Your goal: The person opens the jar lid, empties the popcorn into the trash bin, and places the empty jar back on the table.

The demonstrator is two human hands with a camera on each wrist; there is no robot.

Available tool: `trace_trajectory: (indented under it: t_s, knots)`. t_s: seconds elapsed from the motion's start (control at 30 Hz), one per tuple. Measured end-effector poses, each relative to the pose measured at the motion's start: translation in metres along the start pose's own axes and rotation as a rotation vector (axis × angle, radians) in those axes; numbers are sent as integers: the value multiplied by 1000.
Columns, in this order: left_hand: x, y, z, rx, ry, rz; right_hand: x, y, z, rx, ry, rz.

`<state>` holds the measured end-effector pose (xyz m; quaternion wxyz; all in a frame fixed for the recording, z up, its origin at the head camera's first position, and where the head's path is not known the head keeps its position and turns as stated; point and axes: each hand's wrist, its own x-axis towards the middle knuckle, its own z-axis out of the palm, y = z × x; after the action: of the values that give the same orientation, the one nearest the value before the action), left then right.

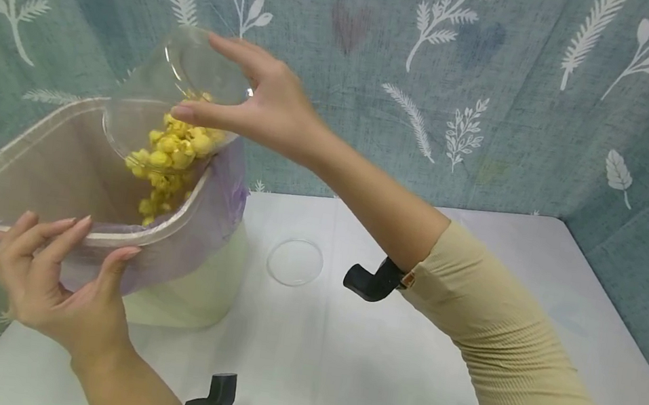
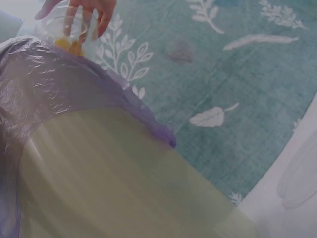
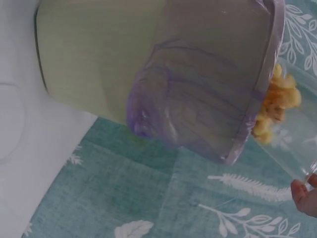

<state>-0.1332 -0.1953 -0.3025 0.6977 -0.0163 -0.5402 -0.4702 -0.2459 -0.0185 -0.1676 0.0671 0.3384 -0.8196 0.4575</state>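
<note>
My right hand grips a clear plastic cup, tilted mouth-down over the trash bin. Yellow popcorn lies in the cup's lower side and spills from its mouth into the bin. A translucent purple bag lines the bin and folds over its rim. At the near rim my left hand holds the bin, fingertips on the edge and thumb against the outside. In the right wrist view, popcorn sits in the cup beside the rim. The bin's inner bottom is hidden.
A clear round lid lies flat on the white table, right of the bin. Behind the table hangs a green-blue cloth with white leaf prints, which continues along the right side.
</note>
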Motion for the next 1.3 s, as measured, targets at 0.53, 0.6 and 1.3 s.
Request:
trace_trajectory:
  t_s: [0.53, 0.6, 1.3]
  knots:
    - [0, 0, 0, -9, -4, -2, 3, -9, -2, -16, 49, -52]
    - [0, 0, 0, -9, -2, 2, 3, -10, -2, -54, 38, -58]
    - [0, -3, 0, 20, -3, 32, 1, -7, 14, -278, -25, -280]
